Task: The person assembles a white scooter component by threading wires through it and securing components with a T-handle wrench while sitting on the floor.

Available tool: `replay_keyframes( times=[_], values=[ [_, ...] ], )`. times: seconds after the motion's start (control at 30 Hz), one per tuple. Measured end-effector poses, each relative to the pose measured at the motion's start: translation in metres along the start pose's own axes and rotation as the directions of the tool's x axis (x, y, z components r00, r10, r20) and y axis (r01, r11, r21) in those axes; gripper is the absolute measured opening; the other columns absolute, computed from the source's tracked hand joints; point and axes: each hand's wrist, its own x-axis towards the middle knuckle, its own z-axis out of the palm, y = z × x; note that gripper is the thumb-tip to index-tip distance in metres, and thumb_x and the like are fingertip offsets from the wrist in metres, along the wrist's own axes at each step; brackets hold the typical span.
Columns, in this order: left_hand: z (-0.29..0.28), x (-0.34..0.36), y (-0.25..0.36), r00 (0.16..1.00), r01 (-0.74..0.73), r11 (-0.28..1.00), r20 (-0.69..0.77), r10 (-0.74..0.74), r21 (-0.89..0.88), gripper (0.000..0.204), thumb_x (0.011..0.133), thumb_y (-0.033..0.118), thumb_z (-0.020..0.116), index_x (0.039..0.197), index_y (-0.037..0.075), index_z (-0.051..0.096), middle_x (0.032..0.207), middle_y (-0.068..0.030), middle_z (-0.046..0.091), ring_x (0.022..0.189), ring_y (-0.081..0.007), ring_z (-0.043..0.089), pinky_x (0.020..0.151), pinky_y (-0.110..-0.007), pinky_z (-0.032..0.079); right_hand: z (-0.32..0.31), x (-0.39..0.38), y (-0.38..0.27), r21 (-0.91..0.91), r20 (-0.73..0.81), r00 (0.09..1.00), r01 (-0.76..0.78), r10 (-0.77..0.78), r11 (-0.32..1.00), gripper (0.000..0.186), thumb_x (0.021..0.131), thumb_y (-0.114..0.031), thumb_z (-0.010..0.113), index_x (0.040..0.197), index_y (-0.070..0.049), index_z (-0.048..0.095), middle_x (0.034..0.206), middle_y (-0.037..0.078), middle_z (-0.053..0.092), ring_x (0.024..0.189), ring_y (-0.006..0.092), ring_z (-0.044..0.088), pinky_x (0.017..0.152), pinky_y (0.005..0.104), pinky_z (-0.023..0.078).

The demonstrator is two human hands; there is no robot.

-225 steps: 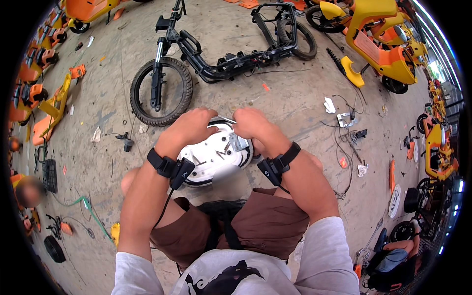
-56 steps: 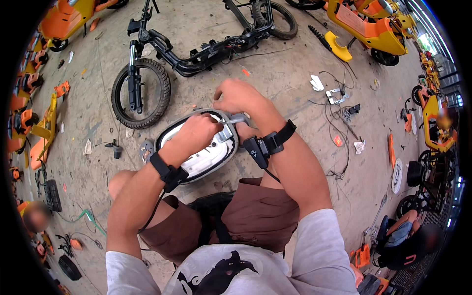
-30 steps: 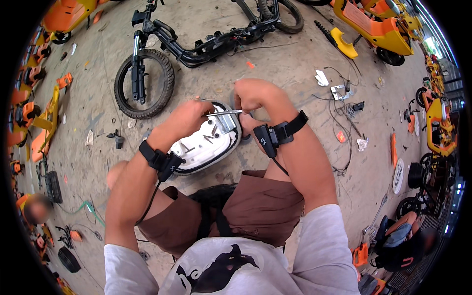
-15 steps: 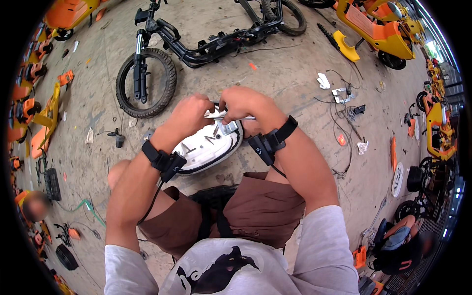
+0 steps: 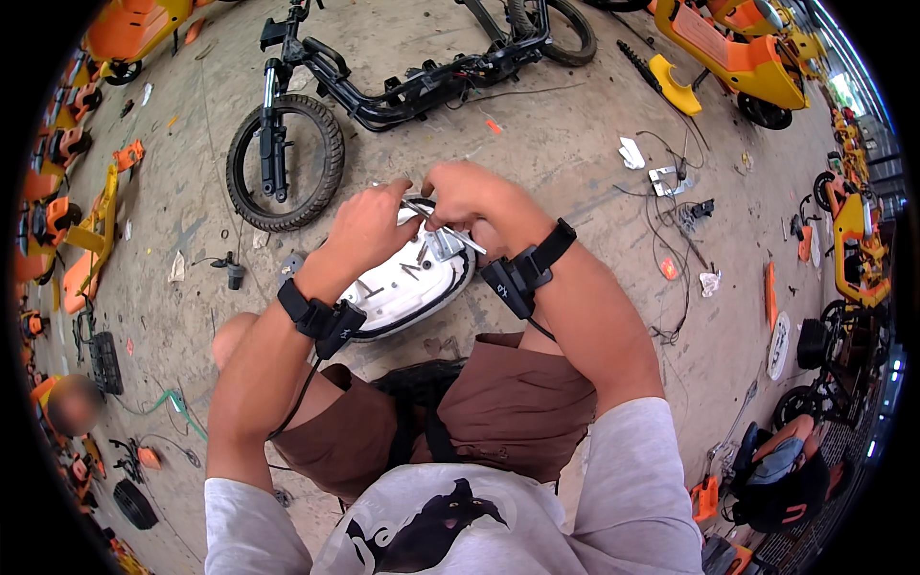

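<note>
A white plastic pan (image 5: 405, 289) with a black rim, shaped like the underside of a scooter seat, sits on the floor before my knees. My right hand (image 5: 467, 196) is over its far right part, closed around a slim metal rod-like tool (image 5: 471, 243) slanting across a small silver bracket (image 5: 444, 246). At the pan's far left edge is my left hand (image 5: 369, 227), its thumb and forefinger apart beside the tool's upper end. Its other fingers are hidden. Several dark bolts or small metal parts (image 5: 423, 254) lie in the pan.
Beyond my hands stands a black scooter frame (image 5: 412, 96) with its front wheel (image 5: 332, 163). Wires (image 5: 661, 244) and a metal bracket (image 5: 668, 180) litter the floor to the right. Yellow-orange scooters (image 5: 733, 72) line the sides. A person (image 5: 786, 479) sits at the lower right.
The tool has turned from level to slanting, its right end now lower. My left thumb and forefinger have spread apart, and my right hand has shifted slightly.
</note>
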Motion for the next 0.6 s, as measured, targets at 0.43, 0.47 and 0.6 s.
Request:
replay_keyframes(
  times=[0.43, 0.47, 0.6],
  values=[
    [0.012, 0.007, -0.007, 0.993, -0.088, 0.994, 0.067, 0.092, -0.060, 0.036, 0.082, 0.006, 0.060, 0.116, -0.004, 0.058, 0.096, -0.0288, 0.065, 0.090, -0.0449, 0.062, 0.081, -0.051, 0.050, 0.005, -0.004, -0.003, 0.145, 0.145, 0.989, -0.052, 0.031, 0.988, 0.020, 0.077, -0.012, 0.080, 0.082, 0.005, 0.072, 0.076, 0.012, 0.073, 0.064, 0.0198, 0.071, 0.056, 0.0295, 0.059],
    [0.013, 0.008, -0.008, 0.992, -0.097, 0.994, 0.080, 0.101, -0.050, 0.042, 0.081, 0.005, 0.060, 0.121, -0.004, 0.056, 0.098, -0.0292, 0.064, 0.092, -0.0454, 0.062, 0.082, -0.051, 0.049, 0.006, -0.002, -0.005, 0.182, 0.155, 0.987, -0.057, 0.029, 0.982, 0.019, 0.078, -0.012, 0.080, 0.083, 0.005, 0.072, 0.076, 0.011, 0.073, 0.064, 0.0196, 0.071, 0.057, 0.0299, 0.059],
    [0.011, 0.009, 0.000, 0.992, -0.123, 0.989, 0.011, 0.124, -0.076, 0.068, 0.077, 0.009, 0.064, 0.139, -0.008, 0.040, 0.098, -0.0287, 0.065, 0.086, -0.0462, 0.063, 0.079, -0.050, 0.051, 0.008, 0.006, -0.001, 0.223, 0.157, 0.986, -0.089, 0.054, 0.971, 0.018, 0.079, -0.012, 0.077, 0.085, 0.004, 0.072, 0.078, 0.010, 0.074, 0.067, 0.0190, 0.072, 0.062, 0.0311, 0.059]
  ],
)
